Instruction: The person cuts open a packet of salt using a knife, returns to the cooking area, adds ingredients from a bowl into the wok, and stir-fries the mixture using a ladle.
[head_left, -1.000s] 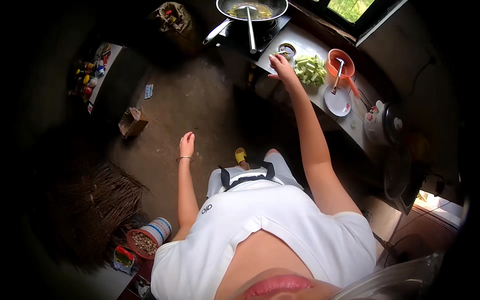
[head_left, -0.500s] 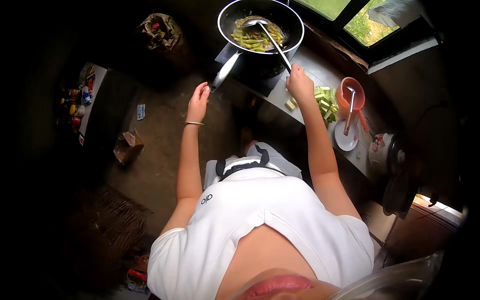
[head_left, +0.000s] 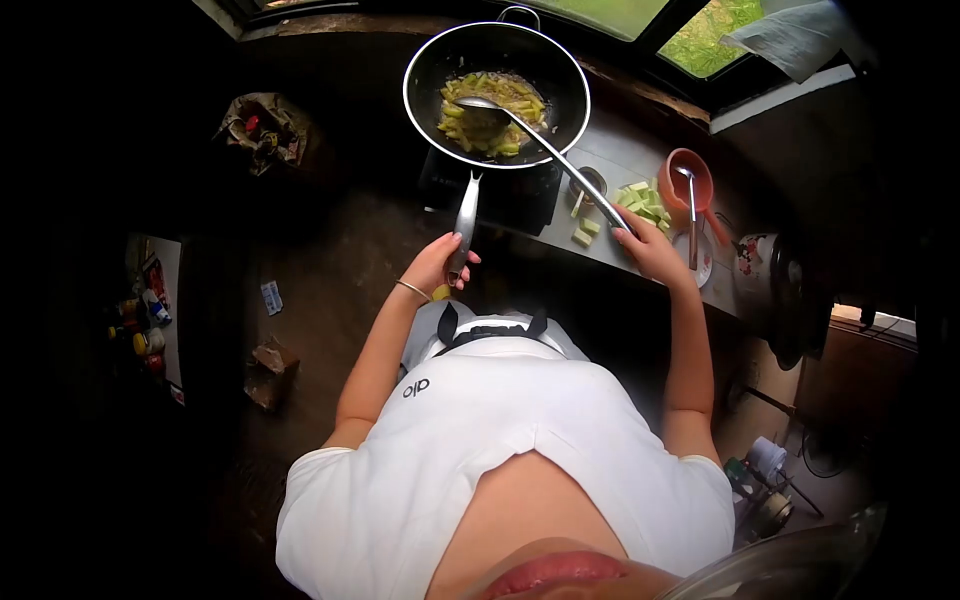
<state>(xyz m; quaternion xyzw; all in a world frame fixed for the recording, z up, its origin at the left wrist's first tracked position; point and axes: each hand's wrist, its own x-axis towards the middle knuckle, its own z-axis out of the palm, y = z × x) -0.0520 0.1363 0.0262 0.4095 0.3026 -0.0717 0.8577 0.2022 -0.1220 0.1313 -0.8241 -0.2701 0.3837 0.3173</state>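
A black wok (head_left: 562, 75) with a pale rim sits over the stove (head_left: 525, 200), with cut green vegetables (head_left: 510, 95) inside it. My left hand (head_left: 440, 262) is closed around the end of the wok's long handle. With my right hand (head_left: 655, 252) I grip the upper shaft of a metal ladle (head_left: 570, 168). Its bowl rests on or just above the vegetables; contact cannot be made out. Close to my right hand, pale green chopped pieces (head_left: 643, 203) lie on the counter beside a small metal cup (head_left: 588, 184).
An orange dipper (head_left: 686, 165) holding a metal utensil and a white plate (head_left: 703, 265) stand right on the counter. Past them is a flowered pot (head_left: 757, 262). A window (head_left: 700, 40) lies behind. At left are a crumpled bag (head_left: 265, 132), a cardboard box (head_left: 272, 372) and a shelf with jars (head_left: 150, 340).
My left hand, open beside the wok handle before, has closed around it. The ladle's shaft has swung lower right with my right hand. The view has shifted, showing more behind the wok.
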